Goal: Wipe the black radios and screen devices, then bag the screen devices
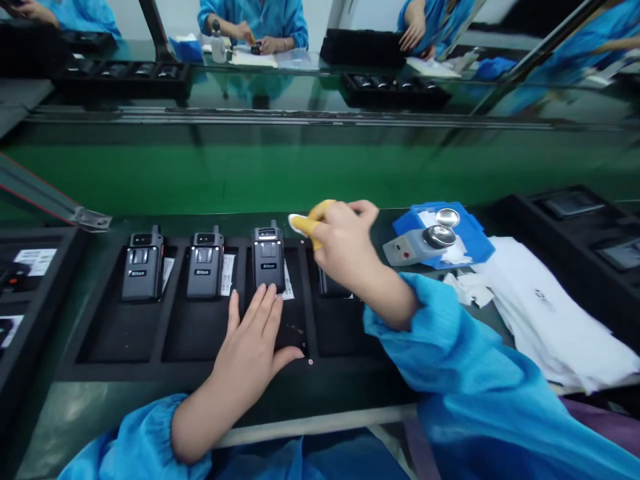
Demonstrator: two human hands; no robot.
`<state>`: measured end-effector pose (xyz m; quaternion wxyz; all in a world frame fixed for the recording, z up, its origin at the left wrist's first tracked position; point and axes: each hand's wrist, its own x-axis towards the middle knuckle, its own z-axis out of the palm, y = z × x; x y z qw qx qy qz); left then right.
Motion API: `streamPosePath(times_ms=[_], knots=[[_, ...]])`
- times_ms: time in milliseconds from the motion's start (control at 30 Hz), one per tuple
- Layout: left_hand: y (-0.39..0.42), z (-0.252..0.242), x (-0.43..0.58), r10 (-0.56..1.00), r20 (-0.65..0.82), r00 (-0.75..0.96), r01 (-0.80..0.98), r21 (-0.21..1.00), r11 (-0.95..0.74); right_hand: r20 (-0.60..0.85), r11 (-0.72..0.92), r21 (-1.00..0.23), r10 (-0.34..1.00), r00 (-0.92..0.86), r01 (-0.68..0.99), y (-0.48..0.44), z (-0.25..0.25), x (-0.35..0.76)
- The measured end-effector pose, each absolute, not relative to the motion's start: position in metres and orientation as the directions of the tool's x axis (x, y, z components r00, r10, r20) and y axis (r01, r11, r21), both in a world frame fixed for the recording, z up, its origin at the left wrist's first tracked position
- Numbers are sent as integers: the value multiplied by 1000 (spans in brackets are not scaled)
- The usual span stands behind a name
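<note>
Palm down, my left hand (256, 337) lies with fingers stretched out, the fingertips touching the lower end of a black handheld radio (269, 257) marked Riton. My right hand (345, 237), with yellow finger covers on, is raised to the right of that radio. Its fingers are pinched, and a small white wipe (296, 225) shows at the yellow tip. Two more such radios, a middle one (205, 265) and a far-left one (143, 267), lie in the black foam tray (210, 371). Partly hidden under my right hand is another black device (333, 285).
Right of the tray are a blue bin (477, 241) with white pieces, a metal-topped bottle (407, 248), crumpled wipes (470, 288) and white bags (555, 307). More black trays flank both sides. People in blue sleeves work beyond the green divider (225, 167).
</note>
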<state>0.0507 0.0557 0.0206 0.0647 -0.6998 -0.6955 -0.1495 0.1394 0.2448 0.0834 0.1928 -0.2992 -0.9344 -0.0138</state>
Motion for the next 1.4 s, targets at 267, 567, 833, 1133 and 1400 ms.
streamPosePath(times_ms=[267, 567, 833, 1133, 1400], knots=[[56, 16, 51, 949, 311, -52, 980, 199, -12, 213, 919, 7, 383, -899, 393, 241, 61, 86], [58, 16, 52, 940, 335, -62, 969, 245, -23, 329, 890, 146, 369, -869, 433, 263, 53, 123], [59, 19, 49, 950, 313, 11, 988, 142, -58, 301, 935, 80, 308, -903, 345, 251, 59, 98], [60, 21, 48, 950, 307, 49, 992, 95, -82, 199, 911, -12, 406, -892, 412, 255, 71, 94], [59, 18, 48, 947, 321, 20, 988, 142, -69, 173, 897, 19, 432, -885, 441, 259, 81, 89]])
